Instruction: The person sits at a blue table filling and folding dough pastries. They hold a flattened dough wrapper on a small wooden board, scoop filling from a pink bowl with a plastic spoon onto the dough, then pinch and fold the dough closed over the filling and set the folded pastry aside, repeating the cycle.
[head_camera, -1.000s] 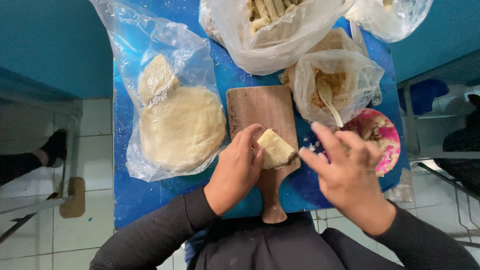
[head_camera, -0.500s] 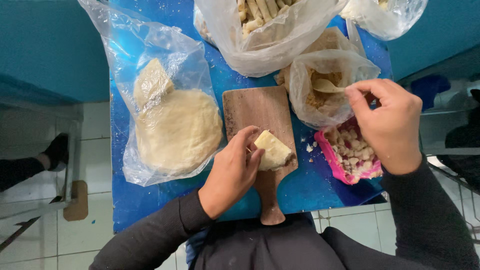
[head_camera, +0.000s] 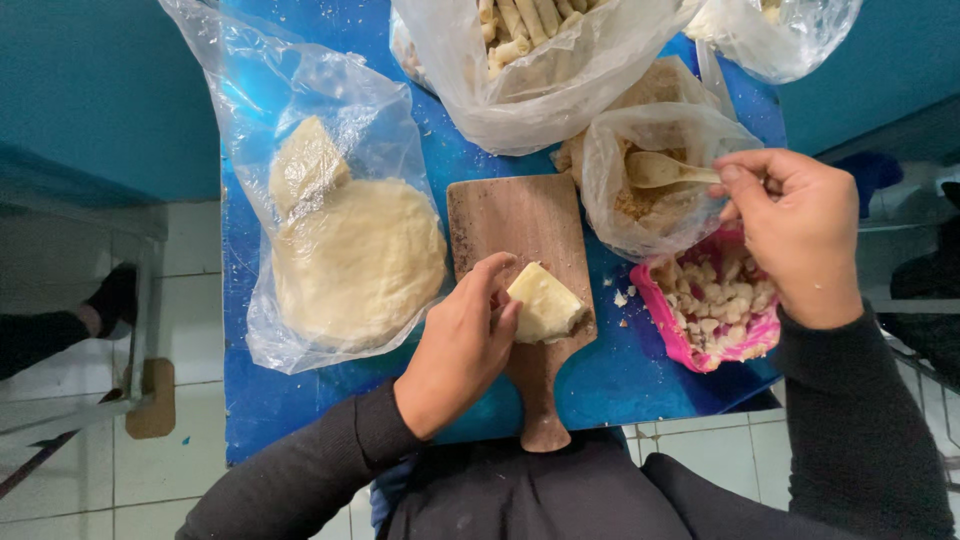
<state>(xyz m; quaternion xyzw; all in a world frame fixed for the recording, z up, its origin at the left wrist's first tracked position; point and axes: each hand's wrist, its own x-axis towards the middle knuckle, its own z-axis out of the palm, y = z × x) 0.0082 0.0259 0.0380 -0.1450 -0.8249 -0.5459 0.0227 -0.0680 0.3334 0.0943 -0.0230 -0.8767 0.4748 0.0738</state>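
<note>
My left hand (head_camera: 462, 345) rests on a wooden paddle board (head_camera: 520, 230) and its fingertips hold a pale folded piece of dough (head_camera: 543, 303) against the board. My right hand (head_camera: 790, 225) is raised to the right and pinches the handle of a pale wooden spoon (head_camera: 660, 170). The spoon's bowl sits inside a clear bag of brownish crumbs (head_camera: 655, 205). Just below that hand a pink bowl (head_camera: 690, 350) holds pale chopped chunks.
On the blue table (head_camera: 300, 410), a big clear bag (head_camera: 340, 230) at the left holds a round mass of dough. Bags of rolled pastry sticks (head_camera: 530, 50) lie at the far edge. Tiled floor and a metal frame (head_camera: 90, 410) show on the left.
My right hand left the dough on the board, rose to the right over the pink bowl and took hold of the spoon in the crumb bag. My left hand stayed on the dough.
</note>
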